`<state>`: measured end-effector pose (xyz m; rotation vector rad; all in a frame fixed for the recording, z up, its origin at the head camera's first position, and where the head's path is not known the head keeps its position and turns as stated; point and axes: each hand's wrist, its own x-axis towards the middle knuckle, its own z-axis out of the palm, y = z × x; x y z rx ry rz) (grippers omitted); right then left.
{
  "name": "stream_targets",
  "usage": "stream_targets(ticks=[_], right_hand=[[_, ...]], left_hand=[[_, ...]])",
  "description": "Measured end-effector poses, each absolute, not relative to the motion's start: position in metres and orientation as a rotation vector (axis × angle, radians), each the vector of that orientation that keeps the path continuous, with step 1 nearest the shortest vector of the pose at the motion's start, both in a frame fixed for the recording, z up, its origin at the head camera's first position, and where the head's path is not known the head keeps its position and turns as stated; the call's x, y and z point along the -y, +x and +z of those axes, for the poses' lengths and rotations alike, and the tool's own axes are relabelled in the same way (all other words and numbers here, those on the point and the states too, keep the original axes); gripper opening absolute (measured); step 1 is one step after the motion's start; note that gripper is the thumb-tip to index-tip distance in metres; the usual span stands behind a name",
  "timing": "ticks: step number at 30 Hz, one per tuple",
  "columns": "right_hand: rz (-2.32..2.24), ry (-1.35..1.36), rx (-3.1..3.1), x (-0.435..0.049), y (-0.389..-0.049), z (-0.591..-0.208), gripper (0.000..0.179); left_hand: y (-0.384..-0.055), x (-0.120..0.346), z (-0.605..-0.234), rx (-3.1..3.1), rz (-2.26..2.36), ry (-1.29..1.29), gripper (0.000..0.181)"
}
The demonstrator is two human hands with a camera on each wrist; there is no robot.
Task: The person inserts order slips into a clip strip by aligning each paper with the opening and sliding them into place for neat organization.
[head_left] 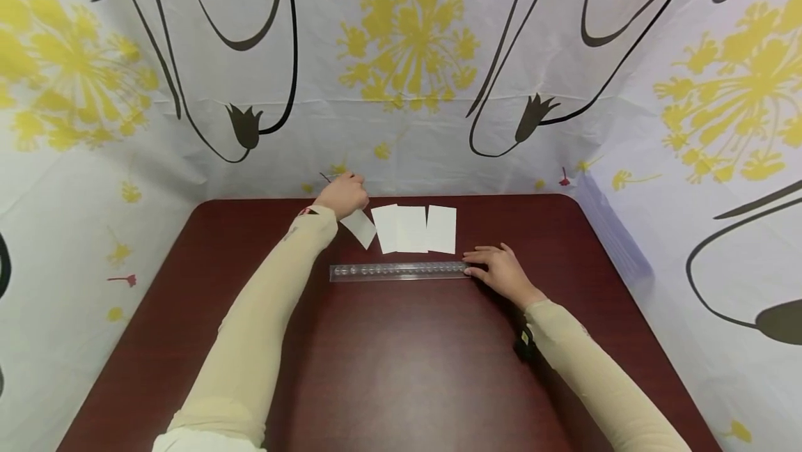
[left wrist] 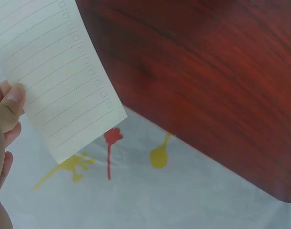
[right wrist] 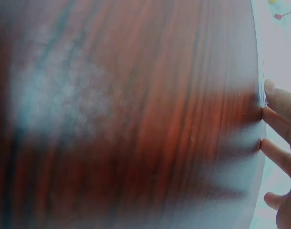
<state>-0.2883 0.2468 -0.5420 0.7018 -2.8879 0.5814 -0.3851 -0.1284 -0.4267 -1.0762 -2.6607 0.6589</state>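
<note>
My left hand is at the far edge of the table and pinches a pale sheet of lined paper. Ruled lines and a column of small boxes show on the sheet in the left wrist view; the head view shows it tilted beside three white paper sheets lying in a row. Nearer to me lies a long clear plastic strip with a row of round bumps. My right hand rests at its right end, thumb and fingers spread, fingertips touching the tabletop in the right wrist view.
The dark red wooden table has rounded far corners. A white cloth with yellow flowers and dark stems hangs close round its back and sides. A dark band or device is on the right wrist.
</note>
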Motion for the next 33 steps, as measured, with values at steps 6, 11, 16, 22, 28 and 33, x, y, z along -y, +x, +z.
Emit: stream_targets(ticks=[6, 11, 16, 22, 28, 33], right_hand=[[0.591, 0.699, 2.889, -0.247, -0.287, -0.542, 0.034], [0.594, 0.703, 2.901, -0.246, -0.286, -0.543, 0.035], [0.612, 0.701, 2.904, -0.247, -0.287, -0.543, 0.035], [0.617, 0.706, 2.891, -0.248, -0.287, -0.54, 0.035], [0.612, 0.715, 2.886, -0.248, -0.288, -0.54, 0.035], [0.612, 0.706, 2.889, -0.249, -0.288, -0.541, 0.035]], left_hand=[[-0.385, 0.126, -0.425, 2.698, 0.586, -1.081, 0.037], [-0.381, 0.131, -0.429, 2.83, 0.413, -1.04, 0.036], [-0.373, 0.143, -0.429, 2.893, 0.107, -1.02, 0.049], [-0.364, 0.161, -0.432, 2.905, -0.209, -0.928, 0.013], [-0.356, 0.181, -0.435, 3.021, -0.522, -0.744, 0.014], [-0.349, 0.196, -0.438, 2.989, -0.717, -0.688, 0.016]])
